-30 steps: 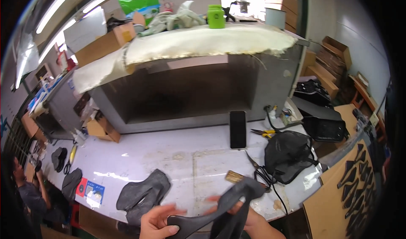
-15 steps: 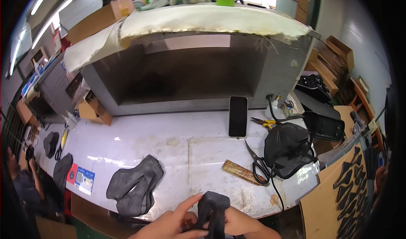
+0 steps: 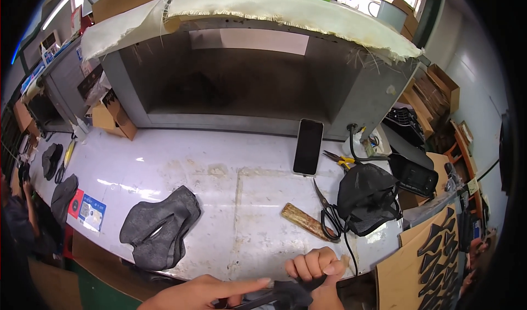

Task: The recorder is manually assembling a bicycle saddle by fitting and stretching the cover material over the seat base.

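Observation:
A dark grey piece of material that looks like a shoe upper [image 3: 293,294] is held low at the table's front edge. My right hand [image 3: 317,269] is closed in a fist round its right end, thumb up. On the other side my left hand [image 3: 206,292] grips it, the index finger stretched along the top; its lower fingers are partly hidden. To the left, more dark grey shoe uppers [image 3: 162,230] lie stacked on the table, with a slit in the middle. Black-handled scissors [image 3: 331,219] rest beyond my right hand, against a worn wooden strip [image 3: 307,221].
A phone [image 3: 308,147] leans against the grey metal cabinet [image 3: 241,122]. On the right are yellow-handled pliers [image 3: 343,161] and a black mesh bag [image 3: 365,197]. Cardboard [image 3: 392,266] with several dark cut pieces stands right of the table. Another person [image 3: 22,217] is at far left.
My right hand has come up and closed over the end of the shoe upper, which now lies lower and flatter. My left index finger has straightened along it. The view has shifted slightly.

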A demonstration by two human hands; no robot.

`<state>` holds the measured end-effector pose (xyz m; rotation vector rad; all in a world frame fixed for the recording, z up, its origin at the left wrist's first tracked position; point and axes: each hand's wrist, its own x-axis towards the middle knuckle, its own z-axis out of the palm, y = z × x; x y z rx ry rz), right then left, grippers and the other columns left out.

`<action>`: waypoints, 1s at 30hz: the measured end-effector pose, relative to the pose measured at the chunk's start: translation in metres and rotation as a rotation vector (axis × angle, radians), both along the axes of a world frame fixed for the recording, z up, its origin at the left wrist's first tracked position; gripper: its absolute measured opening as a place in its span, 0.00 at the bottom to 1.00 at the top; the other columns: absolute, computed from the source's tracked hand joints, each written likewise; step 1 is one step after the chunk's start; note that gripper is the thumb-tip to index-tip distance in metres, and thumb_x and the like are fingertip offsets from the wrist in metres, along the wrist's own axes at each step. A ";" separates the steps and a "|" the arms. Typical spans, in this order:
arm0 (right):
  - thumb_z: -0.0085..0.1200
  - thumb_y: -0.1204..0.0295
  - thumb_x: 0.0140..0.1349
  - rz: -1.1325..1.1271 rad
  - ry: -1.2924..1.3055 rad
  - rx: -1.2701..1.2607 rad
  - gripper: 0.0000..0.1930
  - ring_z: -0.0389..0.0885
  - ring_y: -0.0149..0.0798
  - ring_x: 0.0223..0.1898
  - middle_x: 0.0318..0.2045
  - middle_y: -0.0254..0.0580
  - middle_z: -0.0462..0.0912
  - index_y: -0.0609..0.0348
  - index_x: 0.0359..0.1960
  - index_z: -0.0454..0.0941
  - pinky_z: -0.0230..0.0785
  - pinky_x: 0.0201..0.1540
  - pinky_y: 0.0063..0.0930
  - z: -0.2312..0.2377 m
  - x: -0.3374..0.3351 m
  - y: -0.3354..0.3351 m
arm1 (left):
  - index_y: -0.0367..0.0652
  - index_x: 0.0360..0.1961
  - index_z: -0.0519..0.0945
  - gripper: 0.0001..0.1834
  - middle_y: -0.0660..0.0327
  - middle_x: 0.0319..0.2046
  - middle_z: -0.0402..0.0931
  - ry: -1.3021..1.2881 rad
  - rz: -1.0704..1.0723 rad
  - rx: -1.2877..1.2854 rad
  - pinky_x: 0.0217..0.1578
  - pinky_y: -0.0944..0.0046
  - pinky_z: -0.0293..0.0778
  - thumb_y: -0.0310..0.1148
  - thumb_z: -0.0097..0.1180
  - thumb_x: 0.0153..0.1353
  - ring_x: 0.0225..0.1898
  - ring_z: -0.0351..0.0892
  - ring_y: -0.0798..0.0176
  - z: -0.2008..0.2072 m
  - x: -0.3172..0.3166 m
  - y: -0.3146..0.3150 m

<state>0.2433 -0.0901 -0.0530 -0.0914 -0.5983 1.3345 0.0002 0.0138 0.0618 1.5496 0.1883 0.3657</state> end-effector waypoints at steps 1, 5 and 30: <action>0.50 0.71 0.52 0.018 0.002 -0.025 0.18 0.63 0.39 0.23 0.16 0.38 0.65 0.58 0.09 0.57 0.54 0.33 0.40 -0.001 0.005 0.000 | 0.41 0.66 0.70 0.36 0.64 0.19 0.65 -0.002 0.000 -0.006 0.22 0.68 0.61 0.25 0.67 0.55 0.20 0.61 0.70 0.001 0.001 0.002; 0.54 0.71 0.61 0.135 -0.631 -0.390 0.15 0.79 0.51 0.44 0.41 0.51 0.82 0.69 0.45 0.79 0.65 0.54 0.47 0.003 0.006 -0.020 | 0.40 0.64 0.71 0.30 0.63 0.21 0.70 0.084 -0.046 -0.013 0.26 0.69 0.65 0.25 0.63 0.59 0.22 0.67 0.71 -0.005 0.009 0.009; 0.52 0.65 0.62 0.455 -0.139 -0.366 0.19 0.77 0.50 0.26 0.25 0.59 0.79 0.75 0.27 0.77 0.70 0.32 0.44 0.044 -0.017 -0.001 | 0.36 0.65 0.70 0.29 0.67 0.20 0.68 -0.023 -0.142 -0.109 0.25 0.70 0.60 0.26 0.61 0.62 0.23 0.65 0.74 -0.022 0.016 0.007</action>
